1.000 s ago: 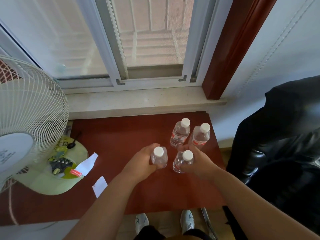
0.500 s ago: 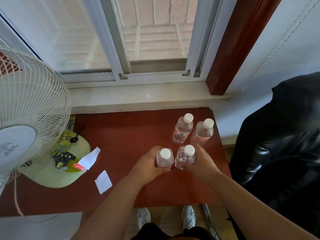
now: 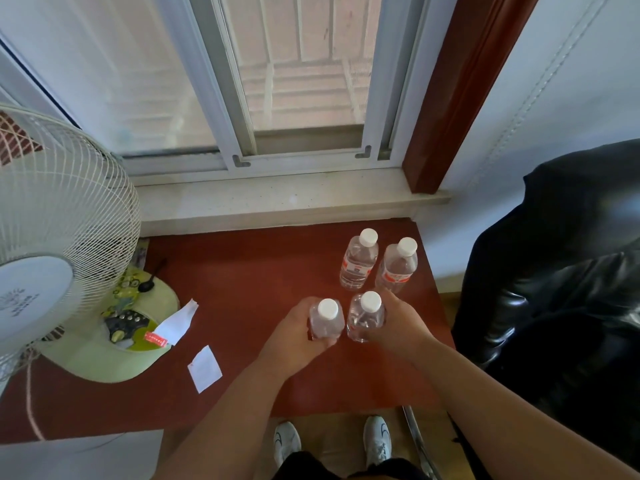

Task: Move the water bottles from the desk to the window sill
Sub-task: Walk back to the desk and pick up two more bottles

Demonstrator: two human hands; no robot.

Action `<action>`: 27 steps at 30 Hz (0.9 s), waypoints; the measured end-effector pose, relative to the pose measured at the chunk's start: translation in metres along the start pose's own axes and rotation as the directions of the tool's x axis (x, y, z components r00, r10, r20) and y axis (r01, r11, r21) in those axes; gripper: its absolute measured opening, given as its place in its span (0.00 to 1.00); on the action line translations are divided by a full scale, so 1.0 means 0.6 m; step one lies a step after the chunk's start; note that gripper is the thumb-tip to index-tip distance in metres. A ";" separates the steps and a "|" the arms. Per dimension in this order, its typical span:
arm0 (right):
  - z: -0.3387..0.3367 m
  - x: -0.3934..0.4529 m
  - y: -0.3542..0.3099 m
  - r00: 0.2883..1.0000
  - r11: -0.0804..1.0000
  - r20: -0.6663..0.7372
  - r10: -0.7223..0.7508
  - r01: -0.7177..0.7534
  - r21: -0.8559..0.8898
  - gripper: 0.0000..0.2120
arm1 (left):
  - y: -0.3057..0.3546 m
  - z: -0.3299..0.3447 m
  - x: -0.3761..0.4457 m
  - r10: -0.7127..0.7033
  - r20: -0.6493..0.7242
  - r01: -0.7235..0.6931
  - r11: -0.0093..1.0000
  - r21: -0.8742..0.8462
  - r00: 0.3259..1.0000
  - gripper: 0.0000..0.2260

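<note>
Both hands, left [image 3: 298,336] and right [image 3: 398,323], reach forward, fingers curled gripping.

We look down on a red-brown desk [image 3: 242,271] pushed against a pale stone sill [image 3: 277,199] at twelve o'clock. Above the sill we see a white sliding window [image 3: 221,98], daylight coming through its frosted pane and screen. A dark red wooden trim [image 3: 460,81] runs up at one o'clock beside a white wall [image 3: 571,81]. At three o'clock sits a black leather chair [image 3: 561,271]. At nine o'clock we find a white fan [image 3: 59,220] on a green base [image 3: 104,355], with paper slips [image 3: 204,368] near it. Tan floor [image 3: 332,434] shows at six o'clock.
</note>
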State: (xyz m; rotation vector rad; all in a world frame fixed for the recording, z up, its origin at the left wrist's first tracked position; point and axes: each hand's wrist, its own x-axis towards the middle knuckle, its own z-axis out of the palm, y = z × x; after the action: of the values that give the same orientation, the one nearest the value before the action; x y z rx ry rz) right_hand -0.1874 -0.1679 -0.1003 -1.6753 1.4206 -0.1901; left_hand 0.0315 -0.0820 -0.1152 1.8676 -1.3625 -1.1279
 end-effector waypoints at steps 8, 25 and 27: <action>-0.011 -0.067 -0.004 0.993 0.997 -0.115 0.040 -0.032 0.066 0.38 | 0.062 -0.037 -0.034 0.027 -0.037 -0.027 1.000 0.013 0.999 0.33; -0.212 -0.189 -0.184 0.902 0.949 -0.330 -0.278 0.312 0.054 0.34 | 0.345 -0.169 -0.158 0.303 -0.320 -0.283 0.953 0.110 0.898 0.29; -0.235 -0.208 -0.206 0.881 0.937 -0.354 -0.313 0.347 0.035 0.33 | 0.371 -0.180 -0.172 0.330 -0.331 -0.320 0.944 0.086 0.884 0.29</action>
State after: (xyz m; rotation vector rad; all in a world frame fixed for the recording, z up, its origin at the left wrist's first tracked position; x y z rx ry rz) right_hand -0.2285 -0.1445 0.1199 -1.8564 1.3333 -0.7683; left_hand 0.0072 -0.0608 0.1511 1.6739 -1.4219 -0.5852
